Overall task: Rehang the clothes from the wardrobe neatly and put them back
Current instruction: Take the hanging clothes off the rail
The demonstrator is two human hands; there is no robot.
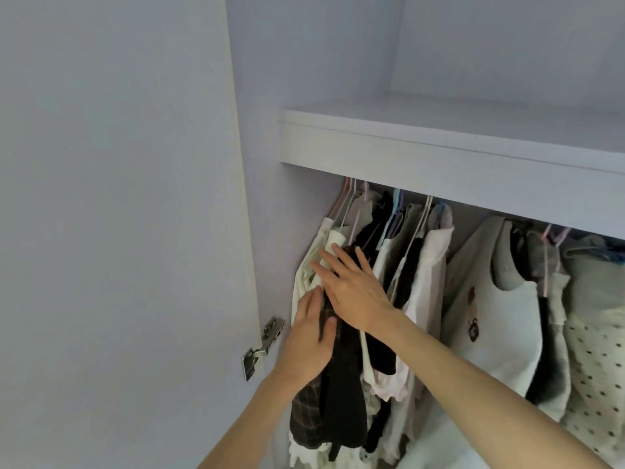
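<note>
Both hands flat, fingers straight: left hand (309,336) and right hand (355,289) press the dark garments (345,394) at the rail's left end. Clothes (490,316) all hang, bunched; looks like tidying remains.

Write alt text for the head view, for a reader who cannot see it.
Two bare hands reach into an open wardrobe: the left hand and the right hand press, fingers straight, on dark garments at the left end of a crowded row of hanging clothes. A pale shelf runs above.
</note>
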